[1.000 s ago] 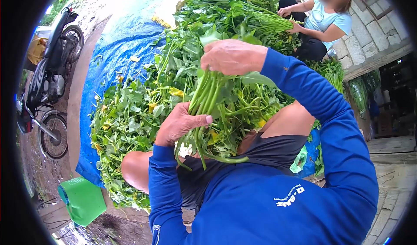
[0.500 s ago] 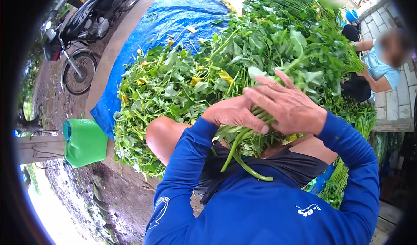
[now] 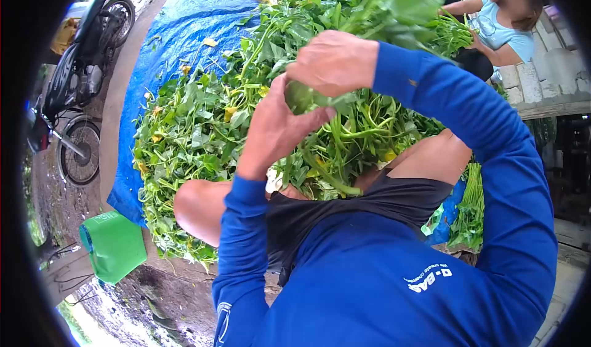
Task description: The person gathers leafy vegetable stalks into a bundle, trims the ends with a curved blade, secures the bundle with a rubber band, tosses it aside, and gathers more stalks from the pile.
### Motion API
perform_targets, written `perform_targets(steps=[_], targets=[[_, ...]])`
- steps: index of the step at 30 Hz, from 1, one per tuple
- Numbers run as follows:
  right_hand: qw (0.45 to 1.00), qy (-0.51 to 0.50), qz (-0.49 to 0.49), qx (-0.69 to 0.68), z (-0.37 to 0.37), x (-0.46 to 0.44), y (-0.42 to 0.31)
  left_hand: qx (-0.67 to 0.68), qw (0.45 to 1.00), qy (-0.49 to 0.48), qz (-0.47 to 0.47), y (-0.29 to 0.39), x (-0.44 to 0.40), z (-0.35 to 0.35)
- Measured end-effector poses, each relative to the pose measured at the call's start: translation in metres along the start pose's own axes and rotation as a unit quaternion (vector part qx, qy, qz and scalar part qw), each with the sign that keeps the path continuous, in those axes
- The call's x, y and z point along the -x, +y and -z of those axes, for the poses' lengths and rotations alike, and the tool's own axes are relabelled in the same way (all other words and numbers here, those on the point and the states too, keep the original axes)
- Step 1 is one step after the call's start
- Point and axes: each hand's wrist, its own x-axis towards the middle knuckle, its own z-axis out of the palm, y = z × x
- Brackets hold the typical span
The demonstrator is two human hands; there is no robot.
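My left hand (image 3: 274, 128) is curled around a bunch of leafy green stems (image 3: 301, 98), thumb toward the right, with one thick stem hanging down toward my lap. Bent over the top of that bunch, my right hand (image 3: 335, 64) is closed, its fingertips meeting those of the left. What exactly the right fingers pinch is hidden behind the hand. Blurred leaves (image 3: 397, 15) stick out above my right wrist. A big heap of cut leafy greens (image 3: 197, 131) spreads under and beyond both hands, in front of my bent legs.
A blue tarp (image 3: 184, 27) lies beneath the heap. On the left are a motorcycle (image 3: 80, 95) and a green jerrycan (image 3: 114, 245). Another person (image 3: 502, 30) in a light blue shirt handles greens at the upper right. More bundled stems (image 3: 471, 205) lie by my right thigh.
Both hands have moved up and away from my lap. My right hand has gone from spread over the bunch to closed at its top. The view has shifted and turned.
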Motion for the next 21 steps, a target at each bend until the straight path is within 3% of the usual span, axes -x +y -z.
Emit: perform_targets(steps=[2,5,7,9,10,11,13,14,15,17,18,21], targets=[[0.999,0.016,0.026,-0.01,0.002,-0.018,-0.001,-0.014,0.992,0.036,0.123,-0.004,0.001,-0.017],[0.997,-0.032,0.065,0.004,-0.018,-0.041,0.003,0.128,0.961,0.055,0.238,-0.031,0.004,-0.032],[0.988,0.13,-0.02,0.086,-0.028,-0.029,-0.009,0.145,0.941,0.074,0.296,-0.043,0.01,-0.038],[0.984,0.146,-0.097,-0.023,-0.009,-0.025,-0.021,0.145,0.938,0.151,0.276,-0.082,0.014,-0.048],[0.962,0.238,-0.063,-0.116,0.005,-0.006,-0.035,0.144,0.935,0.181,0.267,-0.097,0.017,-0.054],[0.985,0.105,-0.031,-0.136,0.033,0.018,-0.056,0.166,0.937,0.209,0.227,-0.102,0.018,-0.056],[0.97,0.161,-0.071,-0.169,0.0,0.044,-0.114,0.147,0.937,0.213,0.236,-0.109,0.016,-0.054],[0.996,-0.008,-0.021,-0.081,-0.012,0.056,-0.127,0.138,0.937,0.215,0.238,-0.111,0.013,-0.054],[0.994,-0.052,-0.064,-0.077,-0.03,0.064,-0.138,0.216,0.925,0.243,0.197,-0.11,0.008,-0.06],[0.984,-0.027,-0.17,-0.043,-0.082,0.073,-0.139,0.301,0.876,0.243,0.289,-0.106,0.006,-0.054],[0.969,0.024,-0.201,-0.143,-0.106,0.078,-0.132,0.34,0.845,0.243,0.333,-0.103,0.005,-0.05],[0.855,0.027,-0.285,-0.433,-0.139,0.082,-0.131,0.478,0.77,0.238,0.35,-0.1,0.003,-0.052]])
